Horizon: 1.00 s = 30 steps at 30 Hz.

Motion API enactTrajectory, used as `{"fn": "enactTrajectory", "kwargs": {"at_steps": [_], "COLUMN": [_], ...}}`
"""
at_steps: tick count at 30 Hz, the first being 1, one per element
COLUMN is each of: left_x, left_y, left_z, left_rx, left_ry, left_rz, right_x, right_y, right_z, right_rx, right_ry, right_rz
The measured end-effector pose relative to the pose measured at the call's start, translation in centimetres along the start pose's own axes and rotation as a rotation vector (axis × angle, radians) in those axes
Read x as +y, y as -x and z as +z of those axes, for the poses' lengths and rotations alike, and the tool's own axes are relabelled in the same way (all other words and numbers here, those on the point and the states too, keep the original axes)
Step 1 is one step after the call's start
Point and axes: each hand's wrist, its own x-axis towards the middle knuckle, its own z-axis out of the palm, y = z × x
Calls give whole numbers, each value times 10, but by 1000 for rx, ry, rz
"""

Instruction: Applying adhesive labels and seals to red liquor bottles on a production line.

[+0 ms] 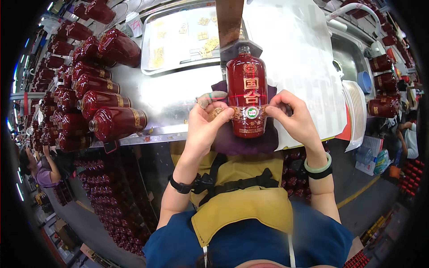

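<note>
Right here, the red bottle [246, 103] shows two big gold characters [251, 84] stacked down its front, a gold emblem [250, 69] above them. Below sits a round white-and-green label [252, 112], then smaller gold lettering [251, 131] near the base. Over left, more bottles [117, 123] carry gold marks too small to read; a white cup [134, 23] bears a red scrawl.
</note>
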Motion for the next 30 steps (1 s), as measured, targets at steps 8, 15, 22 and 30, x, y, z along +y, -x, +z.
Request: {"fn": "enactTrajectory", "kwargs": {"at_steps": [8, 15, 22, 30], "left_x": [0, 0, -9, -28], "left_y": [-1, -1, -5, 27], "left_z": [-1, 1, -3, -2], "left_rx": [5, 0, 34, 245], "left_ry": [5, -10, -7, -768], "left_rz": [-11, 14, 28, 584], "right_x": [1, 1, -1, 0], "right_y": [0, 0, -1, -1], "right_z": [0, 0, -1, 0], "right_rx": [-1, 3, 6, 25], "right_ry": [-12, -9, 24, 44], "right_rz": [0, 3, 8, 1]}}
